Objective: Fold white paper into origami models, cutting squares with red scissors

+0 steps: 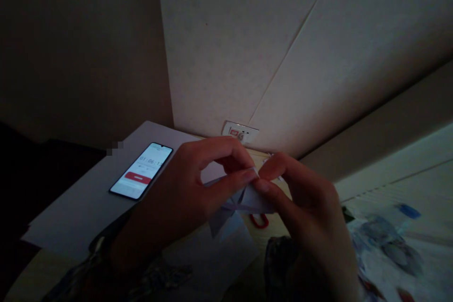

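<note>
Both my hands pinch a small folded piece of white paper (244, 200) held up over the desk. My left hand (184, 193) grips its left side with thumb and fingertips closed on a fold. My right hand (304, 198) pinches the top edge from the right, its fingertips meeting those of the left. The paper's lower flaps hang below my fingers. The room is dim.
A lit phone (141, 170) showing a timer lies on a large white sheet (81, 203) at the left. A red object (259, 220) lies under the paper. A wall socket (239, 131) sits behind. Patterned fabric (389, 245) spreads at the right.
</note>
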`<state>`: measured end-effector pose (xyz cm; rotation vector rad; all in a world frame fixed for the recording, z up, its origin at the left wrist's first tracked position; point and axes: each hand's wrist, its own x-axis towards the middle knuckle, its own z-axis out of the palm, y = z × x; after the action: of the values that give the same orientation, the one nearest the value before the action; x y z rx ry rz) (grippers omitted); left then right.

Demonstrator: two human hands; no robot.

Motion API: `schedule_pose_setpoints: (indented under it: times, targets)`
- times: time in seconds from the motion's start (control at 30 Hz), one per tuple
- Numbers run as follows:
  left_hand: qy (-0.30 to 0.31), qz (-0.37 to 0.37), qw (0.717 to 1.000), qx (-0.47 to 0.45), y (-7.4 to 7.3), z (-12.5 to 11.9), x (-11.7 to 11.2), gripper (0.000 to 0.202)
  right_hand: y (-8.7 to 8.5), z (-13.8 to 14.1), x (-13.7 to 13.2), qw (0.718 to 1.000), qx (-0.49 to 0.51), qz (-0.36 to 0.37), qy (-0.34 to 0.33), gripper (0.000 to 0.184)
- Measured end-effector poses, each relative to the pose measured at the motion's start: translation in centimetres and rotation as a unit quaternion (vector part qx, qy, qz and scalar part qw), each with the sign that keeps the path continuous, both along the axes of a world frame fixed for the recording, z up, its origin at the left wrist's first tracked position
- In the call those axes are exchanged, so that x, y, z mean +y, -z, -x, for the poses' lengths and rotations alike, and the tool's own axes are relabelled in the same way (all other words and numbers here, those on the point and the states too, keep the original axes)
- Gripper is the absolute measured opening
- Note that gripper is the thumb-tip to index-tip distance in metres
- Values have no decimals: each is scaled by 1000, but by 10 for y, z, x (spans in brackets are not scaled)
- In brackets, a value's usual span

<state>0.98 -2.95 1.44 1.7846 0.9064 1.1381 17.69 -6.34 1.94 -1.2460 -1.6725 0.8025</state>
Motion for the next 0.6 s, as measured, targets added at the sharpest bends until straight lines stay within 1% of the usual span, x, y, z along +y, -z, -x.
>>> schedule_pose_setpoints:
  times: [0.1,0.17,0.3,0.37,0.5,0.6]
  targets:
    - [-23,3,1000,-17,-1,-1,-1,13,0,-3,1,999,-8,30,-41,17]
    - [-39,-2,999,-28,0,-2,-3,13,1,-3,0,999,-17,35,-34,20]
    - [-61,-35,996,-47,3,-7,-6,15,2,-3,-1,999,-30,33,-5,26]
    - [-63,-44,996,-51,4,-9,-7,15,2,-3,0,999,-29,31,-5,25]
    - [-69,-50,995,-58,6,-10,-7,14,0,-4,4,998,-26,30,-39,15]
    - [-78,-43,994,-56,5,-11,-7,14,0,-3,4,998,-58,15,-31,15]
